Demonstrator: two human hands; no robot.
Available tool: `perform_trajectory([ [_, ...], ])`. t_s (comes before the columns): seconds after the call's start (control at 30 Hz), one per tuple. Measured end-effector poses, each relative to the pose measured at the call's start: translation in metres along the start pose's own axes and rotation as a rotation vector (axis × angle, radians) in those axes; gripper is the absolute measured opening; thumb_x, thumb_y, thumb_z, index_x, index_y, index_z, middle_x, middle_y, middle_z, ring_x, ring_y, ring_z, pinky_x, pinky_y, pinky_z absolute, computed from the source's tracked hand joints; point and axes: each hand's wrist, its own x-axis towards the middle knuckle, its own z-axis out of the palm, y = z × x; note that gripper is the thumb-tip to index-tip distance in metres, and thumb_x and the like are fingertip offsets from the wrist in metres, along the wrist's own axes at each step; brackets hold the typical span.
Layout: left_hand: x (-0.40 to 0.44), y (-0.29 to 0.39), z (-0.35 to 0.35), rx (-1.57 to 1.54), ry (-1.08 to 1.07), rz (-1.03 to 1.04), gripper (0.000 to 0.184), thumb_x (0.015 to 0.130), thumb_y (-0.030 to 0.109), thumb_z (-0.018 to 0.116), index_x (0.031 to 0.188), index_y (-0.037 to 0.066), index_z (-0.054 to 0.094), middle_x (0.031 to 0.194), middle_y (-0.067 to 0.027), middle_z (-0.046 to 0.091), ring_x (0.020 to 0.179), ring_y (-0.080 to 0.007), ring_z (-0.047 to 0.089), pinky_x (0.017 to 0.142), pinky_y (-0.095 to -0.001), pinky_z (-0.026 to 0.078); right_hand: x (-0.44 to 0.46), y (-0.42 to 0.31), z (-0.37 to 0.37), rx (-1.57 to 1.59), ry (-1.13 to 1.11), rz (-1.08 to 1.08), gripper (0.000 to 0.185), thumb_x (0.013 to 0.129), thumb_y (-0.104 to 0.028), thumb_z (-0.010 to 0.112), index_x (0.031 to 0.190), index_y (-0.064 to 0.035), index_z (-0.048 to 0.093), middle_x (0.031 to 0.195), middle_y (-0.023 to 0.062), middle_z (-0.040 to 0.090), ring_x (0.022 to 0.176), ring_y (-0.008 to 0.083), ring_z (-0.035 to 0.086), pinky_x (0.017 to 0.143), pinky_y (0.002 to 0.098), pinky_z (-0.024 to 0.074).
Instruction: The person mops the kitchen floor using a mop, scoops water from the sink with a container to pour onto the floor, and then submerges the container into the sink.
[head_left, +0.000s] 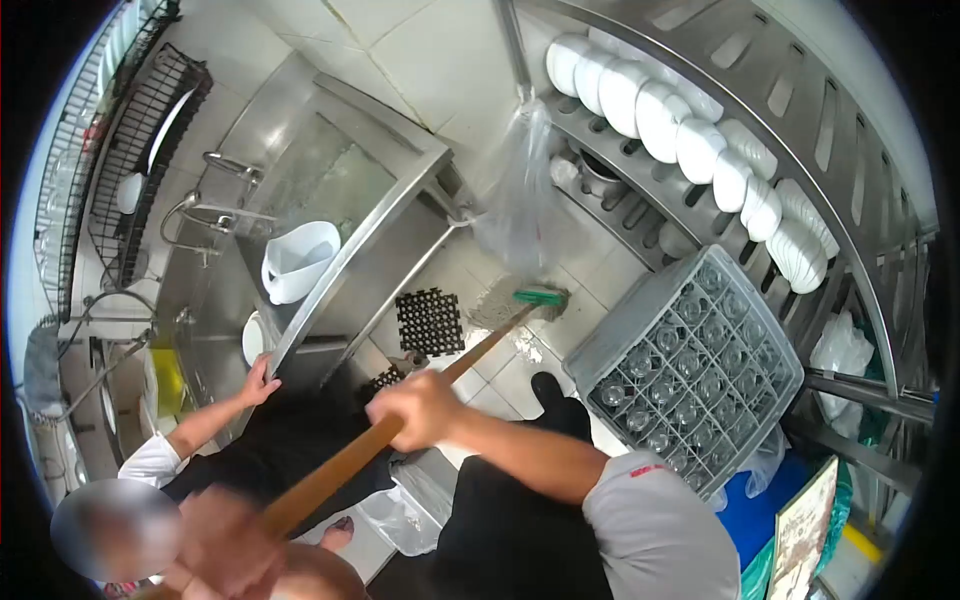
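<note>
I see my right hand (418, 412) and left hand (228, 545) closed round a brown wooden pole (335, 475); the grey wet floor patch (490, 305) at twelve o'clock seems unfinished.

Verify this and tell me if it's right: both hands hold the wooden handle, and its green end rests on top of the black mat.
Not on the black mat: the head view shows the green end on the floor, beside it. The left hand and right hand do hold the wooden handle.

A wooden-handled mop (330, 477) slants down, its greyish head (497, 303) (green-clamped) on floor tiles (500, 399).
</note>
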Motion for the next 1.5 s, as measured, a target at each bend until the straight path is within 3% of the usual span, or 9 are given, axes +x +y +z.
perform_trajectory([
  [0.23,-0.016,-0.046,0.044,-0.412,0.326,-0.273,0.026,0.092,0.011,0.057,0.07,0.007,0.043,0.053,-0.0032,0.046,0.042,-0.0161,0.041,0.042,-0.0339,0.037,0.018,0.137,-0.007,-0.273,0.068,0.006,0.011,0.066,-0.015,0.077,0.065,-0.0139,0.066,0.061,0.0057,0.064,0.054,0.0277,0.064,0.053,0.038,0.0508],
  [0.43,-0.014,0.04,-0.009,0.836,-0.27,-0.033,0.028,0.089,0.023,0.06,0.071,0.012,0.041,0.053,0.0004,0.037,0.04,-0.0164,0.035,0.058,-0.0294,0.047,-0.004,-0.003,0.053,0.031,0.081,-0.041,0.017,0.071,-0.017,0.072,0.061,-0.0126,0.059,0.056,0.0078,0.058,0.056,0.0296,0.063,0.058,0.0395,0.0504],
  [0.53,-0.056,-0.001,0.04,-0.135,0.417,-0.32,0.029,0.087,0.02,0.059,0.067,0.014,0.04,0.049,-0.0001,0.04,0.04,-0.0173,0.038,0.045,-0.0327,0.038,-0.022,0.103,0.055,-0.038,-0.162,0.084,0.015,0.072,-0.015,0.07,0.063,-0.0088,0.059,0.063,0.0124,0.062,0.062,0.0337,0.065,0.061,0.0438,0.0528],
  [0.87,-0.06,0.002,0.002,-0.176,0.419,-0.316,0.029,0.092,0.026,0.057,0.071,0.011,0.043,0.049,0.0009,0.038,0.042,-0.0141,0.04,0.041,-0.0286,0.03,-0.021,0.09,0.091,-0.082,-0.165,0.086,0.024,0.074,-0.014,0.07,0.058,-0.0099,0.053,0.06,0.011,0.06,0.058,0.0313,0.064,0.056,0.0439,0.0513],
  [1.1,-0.049,0.098,-0.121,0.873,-0.247,-0.158,0.024,0.095,0.022,0.047,0.078,0.005,0.051,0.061,-0.0049,0.05,0.044,-0.0134,0.045,0.045,-0.0286,0.042,0.017,-0.034,0.099,0.144,-0.029,-0.022,0.007,0.067,-0.016,0.073,0.069,-0.0144,0.066,0.066,0.0082,0.066,0.06,0.0307,0.066,0.057,0.0419,0.0505],
  [1.2,-0.046,-0.017,-0.012,-0.314,0.325,-0.186,0.025,0.096,0.022,0.049,0.077,0.006,0.048,0.057,-0.0033,0.049,0.039,-0.0125,0.044,0.042,-0.0244,0.042,-0.037,0.1,0.08,-0.015,0.196,0.135,0.014,0.07,-0.015,0.076,0.065,-0.0111,0.063,0.064,0.0065,0.064,0.057,0.0298,0.064,0.057,0.041,0.0507],
  [1.4,-0.012,0.096,-0.084,-0.252,0.452,-0.162,0.023,0.1,0.022,0.045,0.091,0.0,0.05,0.067,-0.0074,0.056,0.05,-0.0125,0.051,0.057,-0.0221,0.049,0.0,0.022,0.083,-0.059,-0.145,0.007,0.011,0.071,-0.022,0.075,0.068,-0.0136,0.069,0.067,0.0089,0.068,0.062,0.0306,0.067,0.057,0.0399,0.0529],
  [1.43,0.013,0.115,-0.065,0.41,1.09,-0.019,0.031,0.103,0.023,0.042,0.104,-0.006,0.052,0.081,-0.0148,0.062,0.064,-0.0156,0.061,0.071,-0.0242,0.055,0.015,-0.011,0.077,0.031,-0.181,-0.005,0.008,0.071,-0.022,0.074,0.071,-0.0138,0.072,0.066,0.01,0.068,0.061,0.0313,0.067,0.059,0.0406,0.0534],
  [1.5,-0.009,0.158,-0.12,0.06,0.692,0.117,0.026,0.103,0.026,0.046,0.09,0.004,0.052,0.075,-0.0068,0.055,0.059,-0.0123,0.052,0.063,-0.0261,0.048,0.036,-0.043,0.067,0.062,-0.356,-0.083,0.015,0.069,-0.023,0.074,0.076,-0.0099,0.075,0.064,0.0119,0.067,0.062,0.0331,0.067,0.063,0.0428,0.0542],
])
